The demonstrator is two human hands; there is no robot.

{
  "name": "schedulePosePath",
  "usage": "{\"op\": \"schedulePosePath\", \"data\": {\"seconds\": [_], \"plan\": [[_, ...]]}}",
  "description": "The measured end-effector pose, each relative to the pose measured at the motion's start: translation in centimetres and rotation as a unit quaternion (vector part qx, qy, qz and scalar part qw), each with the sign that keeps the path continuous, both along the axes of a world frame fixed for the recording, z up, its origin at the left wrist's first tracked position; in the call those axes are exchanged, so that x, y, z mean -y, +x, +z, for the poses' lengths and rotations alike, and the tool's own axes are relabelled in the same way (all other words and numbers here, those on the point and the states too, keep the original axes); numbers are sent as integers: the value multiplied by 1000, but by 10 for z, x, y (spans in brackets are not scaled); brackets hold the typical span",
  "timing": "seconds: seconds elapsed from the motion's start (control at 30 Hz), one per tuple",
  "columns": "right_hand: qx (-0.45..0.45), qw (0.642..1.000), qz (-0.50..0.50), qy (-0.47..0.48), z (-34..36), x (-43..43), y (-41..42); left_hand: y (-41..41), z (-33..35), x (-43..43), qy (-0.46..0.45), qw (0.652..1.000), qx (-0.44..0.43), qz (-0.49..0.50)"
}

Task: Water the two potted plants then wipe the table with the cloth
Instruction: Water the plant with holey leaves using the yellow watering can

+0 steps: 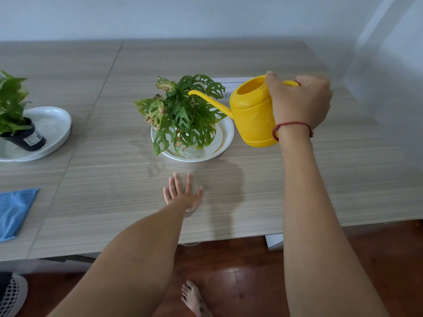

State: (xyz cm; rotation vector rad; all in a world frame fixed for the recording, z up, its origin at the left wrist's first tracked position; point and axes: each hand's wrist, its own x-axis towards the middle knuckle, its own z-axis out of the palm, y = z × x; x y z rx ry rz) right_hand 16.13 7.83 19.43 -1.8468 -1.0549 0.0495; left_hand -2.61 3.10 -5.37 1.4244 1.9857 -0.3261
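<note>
Your R hand (299, 101) grips the can (251, 110) by its handle, spout tip over the plant (183, 113) on its plate (225, 136). L hand (184, 193) lies flat on the table (297, 179), fingers spread. Tip too fast & the shallow plate may overflow. 2nd plant (11, 106) & cloth (13, 211) sit far left.

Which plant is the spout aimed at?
The hole-leaved plant in the round dish at centre; the black-potted plant stands far left, away from the watering can.

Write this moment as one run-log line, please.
right hand grips yellow plastic watering can | spout aimed at holey-leaved potted plant | left hand flat on wooden table | blue cloth untouched
</note>
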Motion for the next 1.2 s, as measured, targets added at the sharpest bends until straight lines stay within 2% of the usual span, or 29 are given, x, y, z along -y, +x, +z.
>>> {"op": "schedulePosePath", "data": {"seconds": [0.27,0.47,0.87,1.2], "plan": [[-10,1000,-25,10,0,0,11,2,0,1,5,1000,-4,-3],[-19,999,-7,31,0,-6,-2,2,1,2,3,1000,0,-5],[-12,1000,-14,1,-5,2,-2,2,1,1,1,1000,-2,4],[-21,999,-19,23,2,-4,-2,3,0,2,2,1000,0,-3]]}}
